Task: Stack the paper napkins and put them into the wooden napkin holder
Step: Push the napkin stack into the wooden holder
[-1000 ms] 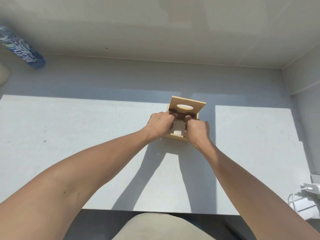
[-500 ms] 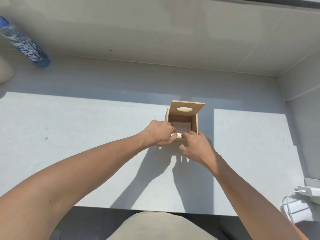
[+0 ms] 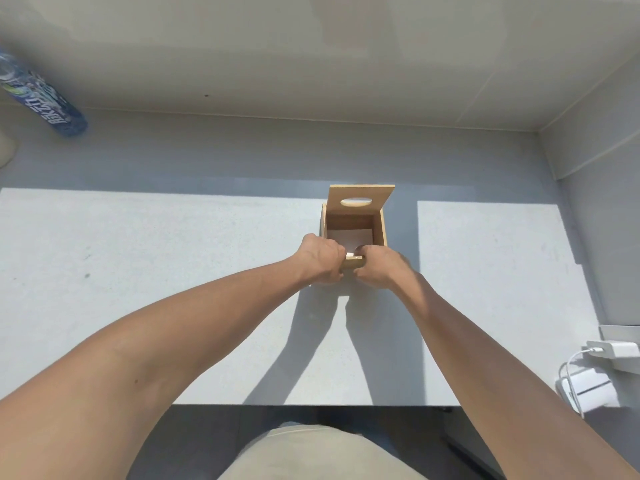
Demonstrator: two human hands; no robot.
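The wooden napkin holder (image 3: 381, 226) is a small open box on the grey table, its lid (image 3: 360, 199) with an oval slot tipped up at the back. White paper napkins (image 3: 349, 237) lie flat inside it. My left hand (image 3: 320, 258) curls over the box's near-left rim. At the near-right rim my right hand (image 3: 379, 268) is curled the same way, its thumb tip dipping inside. Both hands grip the front wall of the box, which they largely hide.
A blue plastic bottle (image 3: 41, 98) lies at the far left of the table (image 3: 173, 271). White chargers with a cable (image 3: 588, 389) sit at the right edge. Walls close off the back and the right side.
Both hands came out of the box after pressing the napkins down, drew back to its near side, and now close on its front rim.
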